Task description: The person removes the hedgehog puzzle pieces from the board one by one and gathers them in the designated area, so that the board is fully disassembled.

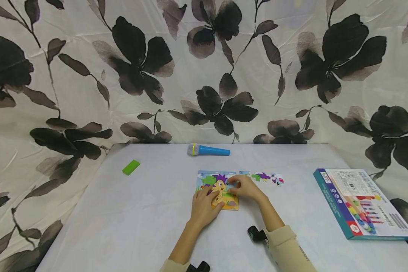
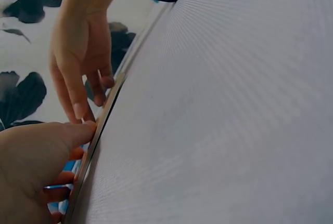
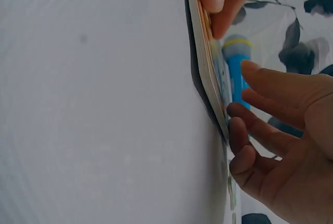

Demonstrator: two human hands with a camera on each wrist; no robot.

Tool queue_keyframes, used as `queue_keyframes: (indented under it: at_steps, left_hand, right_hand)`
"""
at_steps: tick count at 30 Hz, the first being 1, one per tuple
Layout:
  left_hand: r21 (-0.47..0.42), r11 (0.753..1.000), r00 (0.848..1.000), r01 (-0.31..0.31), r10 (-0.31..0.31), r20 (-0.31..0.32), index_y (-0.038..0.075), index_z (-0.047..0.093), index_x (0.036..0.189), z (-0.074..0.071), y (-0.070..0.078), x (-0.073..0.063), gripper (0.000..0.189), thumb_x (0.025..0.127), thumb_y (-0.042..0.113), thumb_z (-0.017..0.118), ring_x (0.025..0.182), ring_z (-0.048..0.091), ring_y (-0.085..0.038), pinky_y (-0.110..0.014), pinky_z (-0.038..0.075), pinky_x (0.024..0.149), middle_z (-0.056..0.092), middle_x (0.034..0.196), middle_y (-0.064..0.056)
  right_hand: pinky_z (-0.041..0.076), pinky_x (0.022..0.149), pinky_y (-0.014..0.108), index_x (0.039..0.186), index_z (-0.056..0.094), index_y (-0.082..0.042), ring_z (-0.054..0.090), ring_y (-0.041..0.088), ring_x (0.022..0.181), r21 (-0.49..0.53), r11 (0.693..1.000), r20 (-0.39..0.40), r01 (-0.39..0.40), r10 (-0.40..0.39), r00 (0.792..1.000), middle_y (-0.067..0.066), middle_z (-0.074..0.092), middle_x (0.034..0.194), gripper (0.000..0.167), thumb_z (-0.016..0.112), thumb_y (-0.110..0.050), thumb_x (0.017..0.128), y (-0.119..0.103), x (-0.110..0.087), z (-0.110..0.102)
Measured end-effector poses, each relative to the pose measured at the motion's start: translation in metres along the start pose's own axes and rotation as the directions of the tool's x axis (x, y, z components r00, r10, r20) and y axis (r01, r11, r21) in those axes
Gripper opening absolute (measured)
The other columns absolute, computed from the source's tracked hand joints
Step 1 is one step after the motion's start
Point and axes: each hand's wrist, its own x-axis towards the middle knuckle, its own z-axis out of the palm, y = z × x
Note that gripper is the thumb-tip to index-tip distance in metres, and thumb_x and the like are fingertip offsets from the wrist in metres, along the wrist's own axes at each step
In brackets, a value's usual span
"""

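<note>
Biggest first: one flowered cloth [image 1: 88, 22] hangs behind everything, and one white table [image 1: 139, 226] stretches out in front of it. Over on the person's right lies one flat box [image 1: 363, 204], printed side up. And here, in the middle, is one picture board [image 1: 221, 185], lying flat, its longer side apparently running away from the person, a yellow cartoon figure with purple hair on it.

Two hands on the job! The left hand [image 1: 204, 209] rests on the board's near-left part, fingers laid loosely across it, thumb by the near edge. The right hand [image 1: 246, 187] comes in over the board's right edge, fingers bent, thumb and forefinger close to the picture; whether a small piece is pinched there, I can't tell.

Beyond the board, one blue microphone [image 1: 209, 150] lies crosswise, grey head to the left. Farther left, well apart, one green block [image 1: 131, 167].

Smallest of all, the loose pieces [image 1: 264, 175]: I count three clusters, strung left to right beside the board's far-right corner, just beyond the right hand, which is clearly the nearer one.
</note>
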Motion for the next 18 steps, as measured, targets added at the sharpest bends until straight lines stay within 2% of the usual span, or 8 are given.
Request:
queue_keyframes:
  at_steps: [6,18]
  left_hand:
    - [-0.003,1.0,1.0,0.017,-0.017,0.021,0.009,0.068,0.115,-0.0009,0.0012,0.0019,0.04,0.084,0.034,0.068,0.12,0.049,-0.035,-0.056,0.032,0.101,0.056,0.128,-0.015]
    - [-0.017,1.0,1.0,0.021,-0.021,0.012,0.01,0.069,0.111,0.0001,-0.0003,0.004,0.038,0.082,0.034,0.07,0.118,0.05,-0.034,-0.055,0.033,0.099,0.058,0.124,-0.015]
  right_hand:
    - [0.042,0.056,0.021,0.113,0.062,0.007,0.047,0.01,0.065,-0.026,0.999,0.019,-0.019,0.02,1.0,0.016,0.063,0.1,0.035,0.071,-0.01,0.083,-0.0023,0.0016,0.0046]
    - [0.043,0.061,0.025,0.112,0.064,0.004,0.048,0.014,0.071,-0.084,0.99,-0.02,-0.11,0.109,0.994,0.013,0.059,0.1,0.04,0.076,-0.009,0.076,-0.0055,0.0019,0.0096]
